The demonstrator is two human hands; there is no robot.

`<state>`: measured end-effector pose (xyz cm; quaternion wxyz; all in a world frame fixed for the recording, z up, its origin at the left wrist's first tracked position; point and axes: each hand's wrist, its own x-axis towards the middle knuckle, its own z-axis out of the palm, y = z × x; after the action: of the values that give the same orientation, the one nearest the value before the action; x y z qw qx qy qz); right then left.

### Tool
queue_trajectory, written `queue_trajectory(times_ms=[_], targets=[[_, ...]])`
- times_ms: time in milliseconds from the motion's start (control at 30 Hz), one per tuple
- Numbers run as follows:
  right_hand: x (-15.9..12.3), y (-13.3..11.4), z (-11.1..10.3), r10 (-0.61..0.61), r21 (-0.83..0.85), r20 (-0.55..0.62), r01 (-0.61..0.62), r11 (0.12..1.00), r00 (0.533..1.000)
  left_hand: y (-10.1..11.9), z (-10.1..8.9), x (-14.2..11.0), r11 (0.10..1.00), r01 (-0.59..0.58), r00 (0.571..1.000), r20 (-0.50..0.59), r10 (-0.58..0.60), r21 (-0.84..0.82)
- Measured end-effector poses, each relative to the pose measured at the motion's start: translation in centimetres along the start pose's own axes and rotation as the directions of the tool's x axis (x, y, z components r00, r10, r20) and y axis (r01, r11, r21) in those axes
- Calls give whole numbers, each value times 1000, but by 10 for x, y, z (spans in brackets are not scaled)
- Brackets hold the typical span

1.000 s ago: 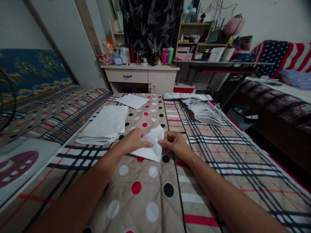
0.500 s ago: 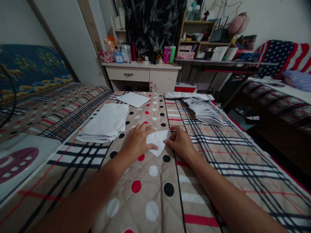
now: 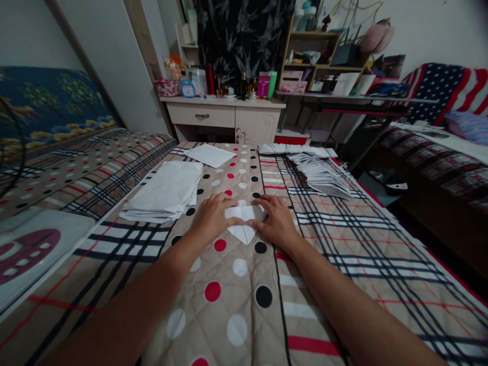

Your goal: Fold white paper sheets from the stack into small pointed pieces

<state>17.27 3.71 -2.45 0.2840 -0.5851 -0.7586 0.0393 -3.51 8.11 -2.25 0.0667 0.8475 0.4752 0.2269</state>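
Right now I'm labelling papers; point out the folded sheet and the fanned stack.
Folded sheet (image 3: 245, 233), head view: triangular near part.
Fanned stack (image 3: 323, 177), head view: middle of its spread edges.

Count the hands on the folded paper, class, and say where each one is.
2: the left hand on the left side of the folded paper, the right hand on its right side. Both show plainly.

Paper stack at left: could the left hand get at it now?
Likely yes: the paper stack lies close beside the left hand with nothing seen between them, though that hand touches the folded paper.
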Motion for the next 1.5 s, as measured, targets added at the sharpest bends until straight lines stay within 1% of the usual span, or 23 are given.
queue_trajectory(times_ms=[133, 300, 500, 600, 733, 867, 1033, 1200, 1267, 1300, 1367, 1433, 1500], targets=[[1, 2, 1, 39, 16, 30, -40, 999, 999, -3, 0, 1, 1000, -10, 1000, -3, 10, -11], [2, 3, 1, 16, 65, 6, -16, 998, 1000, 2, -3, 0, 1000, -14, 1000, -23, 14, 13], [3, 6, 4, 3, 66, -2, -3, 998, 1000, 11, -9, 0, 999, -30, 999, -43, 32, 43], [2, 7, 5, -26, 93, -51, 30, 995, 998, 15, -11, -1, 997, -43, 997, -61, 47, 63], [2, 4, 3, -91, 127, -133, 108, 986, 987, 19, -14, -3, 992, -72, 993, -86, 81, 101], [1, -1, -2, -112, 151, -175, 140, 979, 978, 21, -16, -5, 983, -128, 985, -98, 142, 130], [0, -4, -9, -105, 173, -131, 127, 977, 986, 24, -18, -8, 967, -217, 972, -58, 226, 136], [0, -4, -9, -108, 187, -109, 127, 974, 988, 24, -18, -9, 961, -236, 967, -58, 246, 147], [0, -4, -8, -88, 234, -90, 107, 966, 992, 24, -18, -10, 961, -233, 969, -52, 243, 150], [-1, -3, -7, -57, 260, -76, 75, 963, 995, 23, -17, -10, 962, -230, 970, -50, 239, 146], [-2, -3, -6, 39, 283, -43, -25, 959, 998, 23, -17, -11, 966, -224, 970, -62, 233, 131], [-2, -2, -5, 133, 275, -29, -120, 954, 991, 24, -18, -11, 968, -216, 967, -107, 230, 125], [-2, -1, -5, 176, 278, -39, -158, 948, 984, 25, -19, -12, 965, -222, 957, -158, 243, 137]])
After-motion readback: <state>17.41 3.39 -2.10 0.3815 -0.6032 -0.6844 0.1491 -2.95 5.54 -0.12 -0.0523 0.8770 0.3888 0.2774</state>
